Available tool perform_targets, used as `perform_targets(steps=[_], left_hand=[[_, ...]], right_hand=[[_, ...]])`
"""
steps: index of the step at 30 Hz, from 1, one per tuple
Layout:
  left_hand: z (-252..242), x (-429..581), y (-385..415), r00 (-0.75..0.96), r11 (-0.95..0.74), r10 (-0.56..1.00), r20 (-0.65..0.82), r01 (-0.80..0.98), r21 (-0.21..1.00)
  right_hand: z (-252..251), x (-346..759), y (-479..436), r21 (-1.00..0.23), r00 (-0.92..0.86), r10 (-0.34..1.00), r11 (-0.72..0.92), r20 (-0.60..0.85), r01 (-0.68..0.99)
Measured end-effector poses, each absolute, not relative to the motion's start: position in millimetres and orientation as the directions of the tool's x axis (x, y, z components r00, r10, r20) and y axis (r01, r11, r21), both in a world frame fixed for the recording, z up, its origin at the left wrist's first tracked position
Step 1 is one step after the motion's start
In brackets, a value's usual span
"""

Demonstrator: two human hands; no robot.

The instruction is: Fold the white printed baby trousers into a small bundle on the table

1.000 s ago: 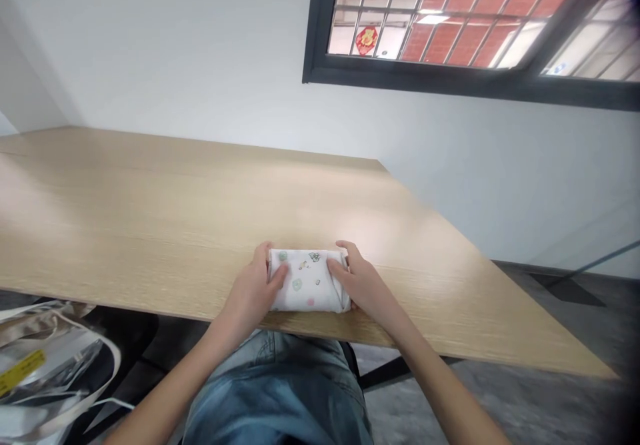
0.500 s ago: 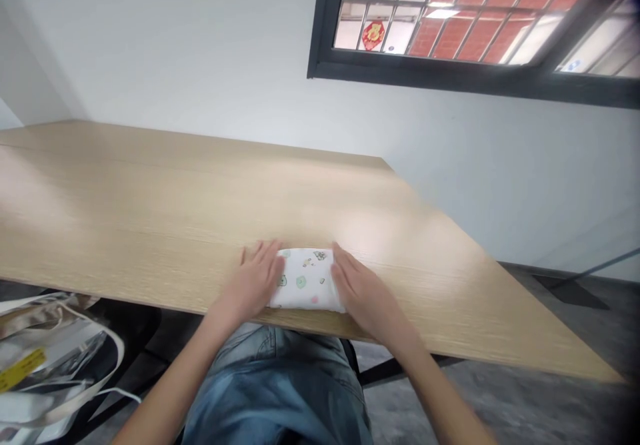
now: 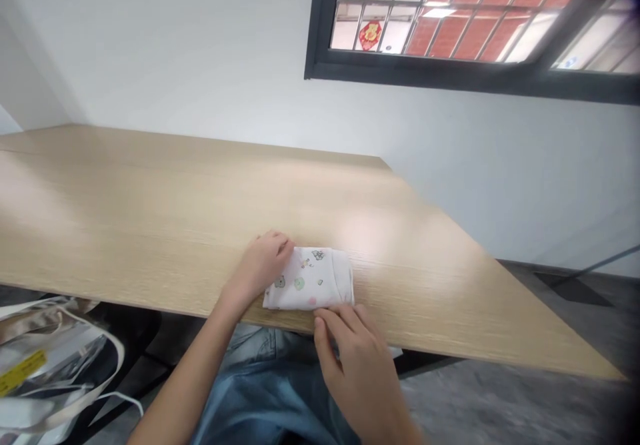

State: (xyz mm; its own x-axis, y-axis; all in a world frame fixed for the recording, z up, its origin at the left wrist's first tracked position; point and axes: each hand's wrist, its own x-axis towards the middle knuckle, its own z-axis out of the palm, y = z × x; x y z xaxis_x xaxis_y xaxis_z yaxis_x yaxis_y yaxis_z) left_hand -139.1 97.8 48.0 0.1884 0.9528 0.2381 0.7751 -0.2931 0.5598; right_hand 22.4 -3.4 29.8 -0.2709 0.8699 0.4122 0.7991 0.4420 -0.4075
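Note:
A folded white cloth point(image 3: 310, 278) with small green, pink and dark printed figures lies flat near the front edge of the table. At its upper left corner my left hand point(image 3: 263, 265) is closed, with curled fingers gripping the cloth there. My right hand point(image 3: 357, 358) is by the cloth's front edge. Its thumb and fingertips come together in a pinch at that edge, and the exact contact is partly hidden. The cloth's right end is uncovered and shows a layered fold.
The light wooden table point(image 3: 200, 185) runs back to a white wall, its right side slanting toward me. A barred window point(image 3: 450, 25) is above. A bag of packed items point(image 3: 45, 365) with a loose strap sits below the table at left.
My right hand has moved from the cloth's right end to its front edge, uncovering that end. My left hand has shifted toward the upper left corner, its fingers now curled.

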Motion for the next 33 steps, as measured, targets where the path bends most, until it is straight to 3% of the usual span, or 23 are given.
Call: perform_targets(steps=[4, 8, 14, 23, 27, 30, 33], left_hand=[[33.3, -146.5, 66.2, 0.13, -0.239, 0.966, 0.224, 0.781, 0.577], [12.8, -144.0, 30.0, 0.072, -0.26, 0.929, 0.362, 0.824, 0.504], [2.3, -136.1, 22.1, 0.08, -0.266, 0.9, 0.428, 0.879, 0.396], [2.1, -128.4, 22.3, 0.068, -0.255, 0.88, 0.47, 0.903, 0.346], [3.9, -103.9, 18.7, 0.165, -0.371, 0.863, 0.477, 0.848, 0.378], [6.8, -71.3, 11.4, 0.271, -0.505, 0.832, 0.485, 0.732, 0.457], [2.5, -31.5, -1.6, 0.382, -0.63, 0.772, 0.508, 0.564, 0.534]], right_hand=[[32.3, 31.4, 23.8, -0.416, -0.2, 0.918, 0.339, 0.341, 0.844], [29.6, 29.5, 50.3, -0.45, -0.176, 0.936, 0.304, 0.305, 0.84], [26.0, 18.1, 63.2, -0.321, -0.187, 0.934, 0.286, 0.305, 0.903], [34.9, 19.5, 62.2, -0.195, -0.215, 0.957, 0.253, 0.195, 0.947], [33.8, 52.5, 46.0, -0.15, -0.199, 0.962, 0.229, 0.188, 0.962], [25.2, 100.6, 16.5, -0.228, -0.132, 0.962, 0.187, 0.238, 0.955], [0.2, 157.2, -25.3, -0.45, -0.026, 0.978, 0.119, 0.208, 0.885]])
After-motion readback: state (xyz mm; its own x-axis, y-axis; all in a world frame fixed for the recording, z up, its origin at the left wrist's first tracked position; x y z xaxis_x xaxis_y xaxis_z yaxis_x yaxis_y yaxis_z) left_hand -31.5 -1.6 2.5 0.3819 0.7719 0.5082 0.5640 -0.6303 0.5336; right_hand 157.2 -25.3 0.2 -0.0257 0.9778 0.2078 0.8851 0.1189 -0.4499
